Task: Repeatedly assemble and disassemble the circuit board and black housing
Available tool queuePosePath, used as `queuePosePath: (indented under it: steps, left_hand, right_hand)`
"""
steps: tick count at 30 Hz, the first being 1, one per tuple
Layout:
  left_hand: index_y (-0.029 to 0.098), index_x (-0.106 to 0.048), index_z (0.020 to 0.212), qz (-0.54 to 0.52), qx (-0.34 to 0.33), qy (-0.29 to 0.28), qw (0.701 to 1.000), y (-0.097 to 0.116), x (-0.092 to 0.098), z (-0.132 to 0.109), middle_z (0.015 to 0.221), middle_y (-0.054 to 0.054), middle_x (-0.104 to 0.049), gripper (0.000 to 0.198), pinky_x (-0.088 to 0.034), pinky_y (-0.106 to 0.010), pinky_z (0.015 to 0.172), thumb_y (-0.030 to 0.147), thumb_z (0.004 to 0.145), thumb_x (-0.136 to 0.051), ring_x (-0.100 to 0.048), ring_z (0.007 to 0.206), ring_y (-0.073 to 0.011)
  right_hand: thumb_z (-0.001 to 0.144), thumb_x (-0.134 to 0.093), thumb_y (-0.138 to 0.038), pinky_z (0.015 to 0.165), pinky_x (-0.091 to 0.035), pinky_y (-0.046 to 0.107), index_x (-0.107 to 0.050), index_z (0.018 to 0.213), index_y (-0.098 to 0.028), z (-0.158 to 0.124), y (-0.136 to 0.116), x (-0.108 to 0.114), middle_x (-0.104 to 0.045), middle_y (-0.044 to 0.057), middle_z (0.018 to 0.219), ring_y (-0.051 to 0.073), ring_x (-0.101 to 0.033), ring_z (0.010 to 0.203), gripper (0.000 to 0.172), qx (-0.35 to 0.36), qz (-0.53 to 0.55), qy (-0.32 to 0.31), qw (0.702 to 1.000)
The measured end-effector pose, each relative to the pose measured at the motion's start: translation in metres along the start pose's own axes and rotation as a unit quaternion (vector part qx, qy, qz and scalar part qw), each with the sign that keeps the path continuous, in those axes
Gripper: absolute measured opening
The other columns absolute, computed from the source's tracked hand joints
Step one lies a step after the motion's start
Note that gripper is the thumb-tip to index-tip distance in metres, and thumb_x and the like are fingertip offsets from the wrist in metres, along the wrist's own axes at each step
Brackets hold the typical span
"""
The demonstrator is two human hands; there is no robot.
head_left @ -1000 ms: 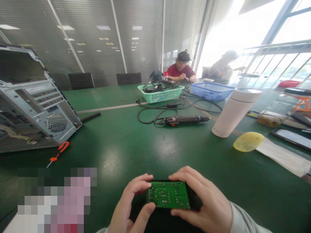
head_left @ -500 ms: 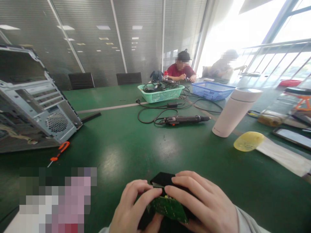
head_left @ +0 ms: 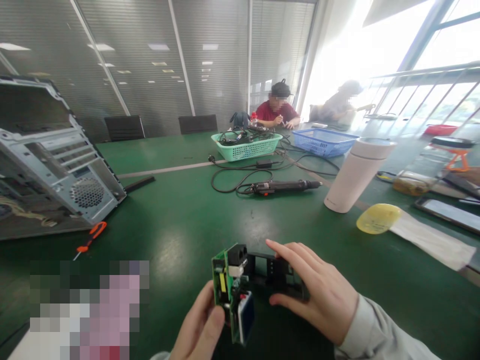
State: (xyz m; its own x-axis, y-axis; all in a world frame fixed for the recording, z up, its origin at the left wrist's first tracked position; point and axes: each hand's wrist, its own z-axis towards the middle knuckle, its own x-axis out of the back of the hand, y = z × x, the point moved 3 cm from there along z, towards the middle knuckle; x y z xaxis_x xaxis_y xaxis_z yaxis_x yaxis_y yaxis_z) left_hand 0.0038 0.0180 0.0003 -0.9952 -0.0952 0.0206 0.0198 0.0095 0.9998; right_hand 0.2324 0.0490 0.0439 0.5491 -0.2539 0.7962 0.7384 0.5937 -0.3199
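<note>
Between thumb and fingers, my left hand (head_left: pixel 200 320) grips a green circuit board assembly (head_left: pixel 228 295) at its left edge. The board stands on edge, with black sockets at its top, a yellow part and a small dark screen in a white frame. To its right, my right hand (head_left: pixel 318 290) is closed around a black plastic housing (head_left: pixel 270 270), thumb below and fingers above. The housing's open inner side shows. Housing and board look apart or barely touching; I cannot tell which. My left fingertips are partly hidden behind the board.
A metal computer case (head_left: pixel 71 170) stands at left, near an orange hooked tool (head_left: pixel 97 231). Ahead lies a corded electric screwdriver (head_left: pixel 285 187). Beyond are a green basket (head_left: pixel 249 150) of cables and a blue basket (head_left: pixel 324 145). A pale tumbler (head_left: pixel 356 175) stands right. Two people sit at the far end.
Both hands were together over the board and housing. Now they have parted: the board is upright in my left hand, and the housing is in my right, further right.
</note>
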Motion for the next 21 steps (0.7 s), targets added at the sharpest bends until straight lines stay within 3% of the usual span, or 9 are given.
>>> queuePosePath:
  steps: [2,4,9,12,14,16,18,21]
  left_hand:
    - [0.023,-0.075,0.109,-0.061,0.092,-0.036,0.993,-0.012,0.000,0.006,0.094,-0.006,-0.080,0.045,-0.059,-0.035,0.076,0.059,0.084,-0.063,-0.074,0.088,-0.0278]
    - [0.019,-0.077,0.106,-0.130,0.142,-0.110,0.975,-0.018,-0.005,0.014,0.074,-0.006,-0.078,0.050,-0.058,-0.036,0.068,0.061,0.084,-0.061,-0.073,0.070,-0.0257]
    - [0.013,-0.080,0.094,-0.191,0.170,-0.148,0.955,-0.016,-0.010,0.027,0.055,-0.004,-0.070,0.056,-0.053,-0.033,0.061,0.063,0.081,-0.060,-0.067,0.055,-0.0212]
    - [0.014,-0.080,0.096,-0.229,0.196,-0.151,0.941,-0.014,-0.010,0.025,0.057,-0.003,-0.071,0.051,-0.049,-0.031,0.061,0.060,0.076,-0.068,-0.067,0.061,-0.0214]
    - [0.015,-0.080,0.095,-0.248,0.205,-0.152,0.934,-0.013,-0.010,0.023,0.058,-0.003,-0.072,0.050,-0.048,-0.031,0.061,0.059,0.075,-0.072,-0.067,0.062,-0.0221]
    - [0.014,-0.080,0.095,-0.258,0.202,-0.154,0.932,-0.010,-0.010,0.022,0.058,-0.003,-0.073,0.050,-0.048,-0.031,0.062,0.059,0.073,-0.073,-0.067,0.061,-0.0219]
    - [0.014,-0.081,0.095,-0.267,0.197,-0.156,0.930,-0.006,-0.010,0.021,0.059,-0.004,-0.075,0.050,-0.048,-0.030,0.061,0.059,0.073,-0.074,-0.067,0.060,-0.0206]
    - [0.015,-0.081,0.096,-0.275,0.191,-0.156,0.929,0.000,-0.011,0.021,0.061,-0.005,-0.077,0.048,-0.046,-0.027,0.060,0.057,0.075,-0.073,-0.066,0.059,-0.0183]
  right_hand:
    - [0.079,-0.068,-0.023,0.081,-0.058,0.038,-0.034,0.141,-0.026,-0.001,0.002,-0.001,-0.060,0.006,0.110,0.023,-0.060,0.099,0.070,-0.012,0.001,0.003,1.000]
    - [0.079,-0.062,-0.018,0.082,-0.058,0.037,-0.037,0.139,-0.026,-0.002,0.002,-0.003,-0.060,0.006,0.112,0.022,-0.060,0.100,0.066,-0.022,0.006,0.003,1.000]
    - [0.086,-0.054,-0.029,0.082,-0.055,0.038,-0.049,0.132,-0.022,-0.003,0.006,-0.004,-0.063,0.008,0.105,0.021,-0.061,0.095,0.046,-0.079,0.023,0.030,0.996]
    - [0.088,-0.053,-0.043,0.079,-0.053,0.039,-0.059,0.123,-0.023,-0.002,0.016,-0.004,-0.064,0.005,0.092,0.021,-0.061,0.085,0.041,-0.183,0.095,0.046,0.977]
    - [0.083,-0.055,-0.055,0.080,-0.051,0.038,-0.064,0.117,-0.023,-0.003,0.024,-0.007,-0.063,0.004,0.087,0.021,-0.060,0.081,0.047,-0.288,0.219,0.032,0.932]
    - [0.076,-0.058,-0.066,0.079,-0.051,0.036,-0.067,0.111,-0.022,-0.004,0.028,-0.012,-0.065,0.005,0.088,0.022,-0.061,0.083,0.057,-0.378,0.353,-0.003,0.856]
    - [0.073,-0.057,-0.072,0.073,-0.052,0.033,-0.068,0.105,-0.019,-0.006,0.028,-0.017,-0.067,0.007,0.090,0.022,-0.063,0.084,0.063,-0.432,0.437,-0.045,0.788]
    - [0.072,-0.054,-0.078,0.057,-0.050,0.027,-0.068,0.098,-0.015,-0.007,0.021,-0.024,-0.067,0.008,0.080,0.019,-0.063,0.070,0.069,-0.468,0.509,-0.127,0.711]
